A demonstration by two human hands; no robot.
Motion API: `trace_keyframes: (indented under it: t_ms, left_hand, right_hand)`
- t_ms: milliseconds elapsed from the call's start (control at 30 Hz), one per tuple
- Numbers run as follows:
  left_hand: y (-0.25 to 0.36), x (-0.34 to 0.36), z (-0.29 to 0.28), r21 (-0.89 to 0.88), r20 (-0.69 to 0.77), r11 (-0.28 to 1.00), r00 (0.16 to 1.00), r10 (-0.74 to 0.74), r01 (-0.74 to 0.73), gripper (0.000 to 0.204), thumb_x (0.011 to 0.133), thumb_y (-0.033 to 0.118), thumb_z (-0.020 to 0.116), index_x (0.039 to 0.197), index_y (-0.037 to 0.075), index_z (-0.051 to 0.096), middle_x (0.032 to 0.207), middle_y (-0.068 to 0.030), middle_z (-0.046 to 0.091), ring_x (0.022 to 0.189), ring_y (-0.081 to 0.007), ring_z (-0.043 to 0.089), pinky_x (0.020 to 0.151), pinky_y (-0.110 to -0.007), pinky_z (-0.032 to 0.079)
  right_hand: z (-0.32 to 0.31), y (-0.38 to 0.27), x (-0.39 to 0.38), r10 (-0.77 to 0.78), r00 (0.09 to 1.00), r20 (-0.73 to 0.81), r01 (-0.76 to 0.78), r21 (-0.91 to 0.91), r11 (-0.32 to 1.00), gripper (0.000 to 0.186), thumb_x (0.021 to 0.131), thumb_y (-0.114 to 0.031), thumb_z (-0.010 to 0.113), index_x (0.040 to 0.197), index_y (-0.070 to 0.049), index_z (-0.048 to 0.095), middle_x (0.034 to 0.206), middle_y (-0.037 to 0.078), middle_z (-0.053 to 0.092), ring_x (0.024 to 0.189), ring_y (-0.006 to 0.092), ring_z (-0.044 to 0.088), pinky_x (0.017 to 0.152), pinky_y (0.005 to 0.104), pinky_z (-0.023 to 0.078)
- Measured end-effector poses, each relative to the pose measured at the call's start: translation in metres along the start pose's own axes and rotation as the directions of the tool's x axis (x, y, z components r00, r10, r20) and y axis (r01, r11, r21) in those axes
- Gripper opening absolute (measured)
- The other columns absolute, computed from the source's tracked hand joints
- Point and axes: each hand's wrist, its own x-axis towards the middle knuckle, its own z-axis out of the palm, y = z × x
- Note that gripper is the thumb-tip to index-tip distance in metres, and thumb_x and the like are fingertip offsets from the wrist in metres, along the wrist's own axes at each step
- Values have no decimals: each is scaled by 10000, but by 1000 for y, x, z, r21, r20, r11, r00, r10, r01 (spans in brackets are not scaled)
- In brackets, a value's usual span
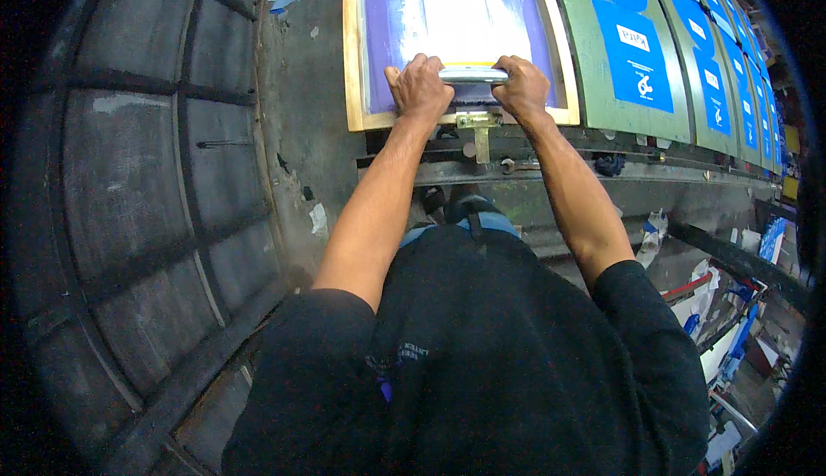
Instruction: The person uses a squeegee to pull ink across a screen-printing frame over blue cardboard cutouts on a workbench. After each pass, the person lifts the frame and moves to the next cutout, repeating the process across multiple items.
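Note:
A squeegee (472,74) with a pale metal holder lies crosswise near the close end of a silk-screen frame (354,55). My left hand (421,89) is closed around its left end, my right hand (523,91) around its right end. Below them, the purple mesh (382,24) carries smears of white, and glare washes out its middle. The squeegee's blade edge is mostly hidden by its holder and my hands. A brass-coloured metal bracket (482,135) sits at the middle of the frame's near wooden bar.
Right of the frame runs a row of green panels (575,55) with blue printed areas (641,80). A long metal rail (645,166) with a wrench (510,166) crosses before me. Dark gridded panels (138,166) stand at left. Scraps and strips (718,330) clutter the lower right.

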Motion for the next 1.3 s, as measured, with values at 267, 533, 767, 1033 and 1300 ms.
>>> trace_keyframes:
  t_ms: [267, 533, 767, 1033, 1300]
  left_hand:
    - [9, -8, -9, 23, -33, 999, 999, 27, -26, 263, 642, 105, 752, 903, 132, 740, 909, -50, 676, 868, -246, 653, 804, -418, 352]
    - [13, -49, -17, -17, 100, 1000, 995, -5, 6, 311, 647, 92, 747, 955, 124, 719, 964, -65, 644, 957, -261, 625, 824, -432, 347]
    - [-27, -99, -33, -453, 218, 891, 972, 93, 16, 522, 722, 276, 831, 1172, 58, 682, 1165, -128, 614, 1069, -313, 610, 903, -435, 473]
    - [-143, -101, 31, -388, 234, 739, 835, -499, 551, 540, 733, 234, 841, 1153, -26, 620, 1105, -230, 665, 1058, -389, 642, 932, -474, 492]
    - [-96, -110, 77, -419, 154, 765, 868, -472, 490, 341, 678, 2, 711, 1011, -32, 646, 910, -232, 714, 855, -374, 715, 775, -446, 556]
  right_hand:
    - [-16, 1, -7, -9, 999, 39, 8, 18, 1000, 349, 642, -136, 785, 977, -173, 696, 952, 43, 690, 944, 283, 674, 779, 435, 555]
    - [-16, -3, -46, 12, 998, 55, -13, 27, 1000, 310, 616, -76, 742, 912, -149, 690, 878, 77, 645, 872, 307, 660, 714, 456, 539]
    - [-54, 10, -106, -135, 902, 410, -12, 337, 941, 416, 724, -74, 726, 1138, -69, 693, 1036, 132, 663, 996, 310, 644, 869, 409, 522]
    - [18, 118, -123, 377, 906, -192, -375, 49, 926, 591, 792, -294, 814, 1243, 12, 587, 1194, 200, 616, 1145, 374, 563, 985, 453, 451]
    - [35, 226, -144, 516, 842, -159, -485, 196, 852, 360, 798, -139, 740, 1076, 45, 605, 957, 210, 677, 885, 328, 659, 822, 427, 510]
